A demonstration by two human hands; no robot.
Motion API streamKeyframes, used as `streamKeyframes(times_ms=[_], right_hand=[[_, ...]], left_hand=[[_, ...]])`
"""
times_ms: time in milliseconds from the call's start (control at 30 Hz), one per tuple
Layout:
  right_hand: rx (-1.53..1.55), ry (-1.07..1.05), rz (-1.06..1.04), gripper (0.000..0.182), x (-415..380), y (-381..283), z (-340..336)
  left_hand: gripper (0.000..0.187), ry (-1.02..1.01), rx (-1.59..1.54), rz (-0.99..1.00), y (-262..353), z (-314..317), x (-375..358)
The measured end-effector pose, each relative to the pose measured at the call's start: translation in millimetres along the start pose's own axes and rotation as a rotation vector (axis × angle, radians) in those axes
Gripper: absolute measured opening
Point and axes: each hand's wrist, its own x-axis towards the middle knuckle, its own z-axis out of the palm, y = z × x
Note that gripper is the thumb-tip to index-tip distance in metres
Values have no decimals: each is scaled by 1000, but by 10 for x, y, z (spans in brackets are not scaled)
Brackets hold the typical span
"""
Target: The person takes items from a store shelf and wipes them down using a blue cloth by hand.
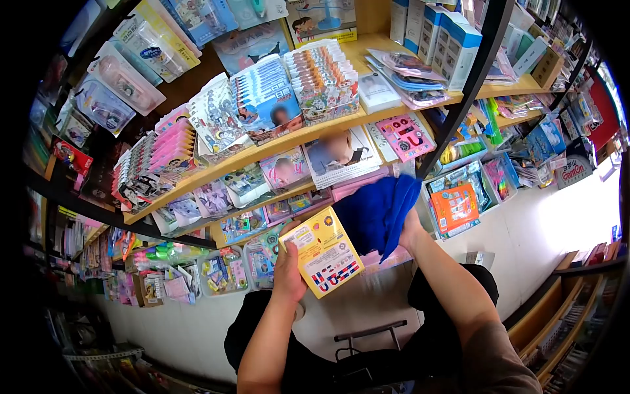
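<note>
A yellow box (pixel 321 253) with red and blue print is in my left hand (pixel 289 268), whose thumb lies on its front face and whose fingers go behind it. Just to the right, a dark blue cloth (pixel 380 211) hangs bunched up from my right hand (pixel 411 231). The cloth covers part of that hand's fingers. The box's upper right edge is next to the cloth, and I cannot tell whether they touch. Both things are held in front of the shelf's lower levels, above my knees.
A wooden shelf (pixel 249 154) crosses the view, loaded with rows of packets (pixel 266 98). Below it stand clear bins (pixel 224 270) and an orange packet (pixel 454 210). A black shelf post (pixel 469 88) rises at the right. A dark metal frame (pixel 371 330) is between my legs.
</note>
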Motion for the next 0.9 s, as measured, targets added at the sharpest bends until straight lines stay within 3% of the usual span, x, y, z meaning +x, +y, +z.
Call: streamKeyframes(times_ms=[33,133,167,267,300,367,400,500,600,733,767,867,900], right_hand=[[-46,153,23,62,0,57,3],[-92,160,21,60,3,101,47],[-40,39,54,57,-33,82,73],[-280,-46,-42,57,-84,206,255],[-496,-50,-99,61,-210,333,547],[-1233,-64,-471,65,-254,630,394],[-1385,-62,-664,68,-227,795,427],[-1327,105,-535,57,-199,805,383],[-1412,301,-572,43,-103,714,381],[-1470,523,-419,43,-129,611,463],[-1337,502,-303,43,-82,594,389],[-1175,140,-569,52,-136,616,354],[-1236,165,-557,55,-142,611,352]], left_hand=[[48,12,3,6,-7,-17,5],[45,38,23,35,-1,-28,28],[44,42,34,46,1,-26,34],[43,37,50,58,-32,-37,65],[44,49,30,51,-74,-21,81],[47,70,-6,31,-235,9,93],[45,82,28,-46,-289,64,126],[46,47,42,31,-345,184,119],[46,67,50,52,-425,231,113],[44,30,65,46,-393,270,135],[44,27,65,48,-378,270,143],[41,102,38,3,-326,317,146],[41,102,5,-4,-351,320,149]])
